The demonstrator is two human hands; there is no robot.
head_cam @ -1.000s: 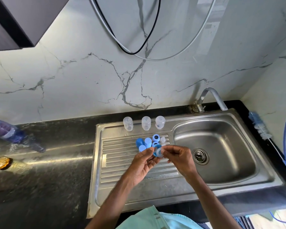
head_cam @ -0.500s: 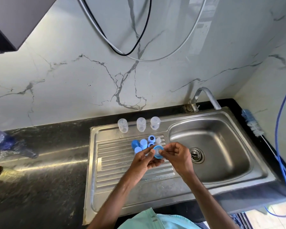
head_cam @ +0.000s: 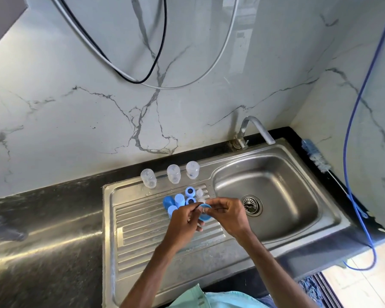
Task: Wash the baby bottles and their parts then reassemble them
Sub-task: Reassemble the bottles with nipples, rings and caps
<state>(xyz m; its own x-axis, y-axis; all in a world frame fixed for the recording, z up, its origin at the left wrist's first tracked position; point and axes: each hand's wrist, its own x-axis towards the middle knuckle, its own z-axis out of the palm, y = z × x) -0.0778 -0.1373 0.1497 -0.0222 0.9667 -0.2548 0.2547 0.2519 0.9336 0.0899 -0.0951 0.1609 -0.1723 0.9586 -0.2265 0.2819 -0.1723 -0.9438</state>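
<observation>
Head view, looking down: the left hand (head_cam: 183, 220) and the right hand (head_cam: 230, 216) meet fingertip to fingertip above the ribbed drainboard (head_cam: 142, 230). Between them they pinch a blue collar ring (head_cam: 205, 217). The left hand has thumb and forefinger curled onto the ring's left edge, and the right hand grips its right edge from the other side. Something pale sits in the ring at the fingertips, too small to tell what it is. Just beyond the left hand's knuckles lie three blue caps (head_cam: 179, 199), close together. Beyond the fingertips of both hands are two more blue rings (head_cam: 190, 192), with two clear teats (head_cam: 199, 192) just to their right. Farther out, well past the hands toward the marble wall (head_cam: 76, 130), three clear bottles (head_cam: 173, 173) stand in a row on the sink's back edge. To the right of the right hand is the basin (head_cam: 298, 196), its drain (head_cam: 251, 205) near that hand's knuckles. A bottle brush (head_cam: 316, 158) lies on the dark counter (head_cam: 42, 241) well beyond the basin, beside a hanging blue hose (head_cam: 351, 152).
</observation>
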